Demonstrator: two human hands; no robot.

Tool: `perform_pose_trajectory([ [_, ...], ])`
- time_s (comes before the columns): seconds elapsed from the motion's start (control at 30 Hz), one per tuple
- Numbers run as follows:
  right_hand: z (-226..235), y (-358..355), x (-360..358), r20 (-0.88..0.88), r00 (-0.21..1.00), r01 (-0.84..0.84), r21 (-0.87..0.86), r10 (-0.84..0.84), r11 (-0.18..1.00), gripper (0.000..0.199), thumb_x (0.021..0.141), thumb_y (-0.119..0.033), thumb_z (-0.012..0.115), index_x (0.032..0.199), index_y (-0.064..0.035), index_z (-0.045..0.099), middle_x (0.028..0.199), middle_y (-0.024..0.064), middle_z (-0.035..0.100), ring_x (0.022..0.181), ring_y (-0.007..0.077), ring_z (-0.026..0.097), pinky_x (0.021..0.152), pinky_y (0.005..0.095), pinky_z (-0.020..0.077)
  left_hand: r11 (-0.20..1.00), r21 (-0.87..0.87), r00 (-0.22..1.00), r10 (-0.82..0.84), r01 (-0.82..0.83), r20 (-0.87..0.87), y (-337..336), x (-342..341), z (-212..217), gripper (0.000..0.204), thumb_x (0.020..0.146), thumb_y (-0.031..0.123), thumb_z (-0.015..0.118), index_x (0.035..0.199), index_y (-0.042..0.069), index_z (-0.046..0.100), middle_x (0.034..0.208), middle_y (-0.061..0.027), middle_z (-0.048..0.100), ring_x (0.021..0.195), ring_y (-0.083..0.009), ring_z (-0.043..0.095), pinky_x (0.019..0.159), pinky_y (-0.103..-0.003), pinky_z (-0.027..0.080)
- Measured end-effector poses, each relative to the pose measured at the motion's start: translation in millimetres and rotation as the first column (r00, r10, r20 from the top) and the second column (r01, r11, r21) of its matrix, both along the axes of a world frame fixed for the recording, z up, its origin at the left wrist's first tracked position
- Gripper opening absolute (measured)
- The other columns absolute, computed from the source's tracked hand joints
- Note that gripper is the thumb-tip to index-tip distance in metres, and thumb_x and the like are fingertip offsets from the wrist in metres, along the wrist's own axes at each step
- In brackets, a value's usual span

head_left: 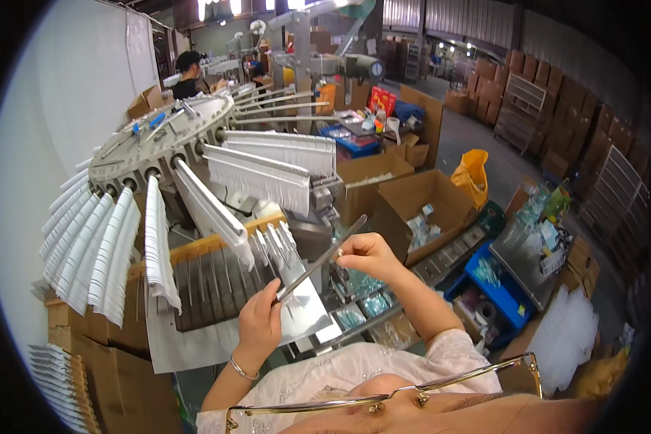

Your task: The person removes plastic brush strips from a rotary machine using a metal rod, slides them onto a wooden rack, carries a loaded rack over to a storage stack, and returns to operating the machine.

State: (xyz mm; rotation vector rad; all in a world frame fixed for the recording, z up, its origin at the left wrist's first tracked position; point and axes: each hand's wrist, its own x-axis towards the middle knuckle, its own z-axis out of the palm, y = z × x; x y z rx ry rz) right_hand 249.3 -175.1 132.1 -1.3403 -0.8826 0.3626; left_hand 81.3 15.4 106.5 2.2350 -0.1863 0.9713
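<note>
A long thin metal bar (312, 269) slants up and to the right in front of me. My left hand (259, 322) is closed around its lower end. Beside the bar's middle, the fingers of my right hand (369, 256) are pinched together. A tiny pale spot shows at those fingertips; I cannot tell what it is, or whether they touch the bar. Under my left hand lies a metal sheet (307, 307) next to a dark tray (206, 293) of slim metal rods with a wooden strip (213, 242) along its far side.
On the left, a round machine disc (166, 134) carries radiating arms hung with pleated white pieces (257, 177). An open carton (427, 199) with small packs stands to the right, near a blue bin (495, 286). A conveyor with compartments (376, 304) runs alongside. Farther off, a person (188, 76) works.
</note>
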Motion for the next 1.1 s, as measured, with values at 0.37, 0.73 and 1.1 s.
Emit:
perform_pose_trajectory([
  [0.37,-34,-106,-52,0.076,0.988,0.121,0.188,-0.137,0.975,0.039,0.082,-0.032,0.050,0.074,0.0058,0.056,0.069,0.0141,0.054,0.057,0.0196,0.053,0.052,0.0275,0.0417,0.844,0.523,0.807,-0.391,0.122,0.442,-9,21,-3,0.030,0.065,0.007,0.057,0.094,0.007,0.058,0.080,-0.0039,0.054,0.068,-0.0208,0.051,0.059,-0.030,0.039],
  [0.73,-16,-34,-179,0.589,0.610,0.613,0.073,-0.530,0.786,0.012,0.067,0.004,0.054,0.079,0.0033,0.058,0.071,0.0119,0.058,0.060,0.0201,0.056,0.054,0.0258,0.0446,0.700,-0.668,0.914,-0.400,0.254,-0.071,122,131,-109,0.006,0.084,0.014,0.045,0.082,0.009,0.043,0.066,0.0008,0.046,0.053,-0.0088,0.041,0.045,-0.020,0.031],
  [1.1,7,47,-193,0.772,0.425,0.686,0.066,-0.473,0.724,0.019,0.066,0.003,0.061,0.084,0.0023,0.058,0.074,0.0134,0.057,0.056,0.0226,0.054,0.050,0.0279,0.0434,0.552,-0.812,0.840,-0.519,0.188,-0.159,121,151,-106,0.015,0.083,0.010,0.042,0.093,0.006,0.052,0.073,0.0011,0.052,0.066,-0.0087,0.051,0.062,-0.021,0.044],
])
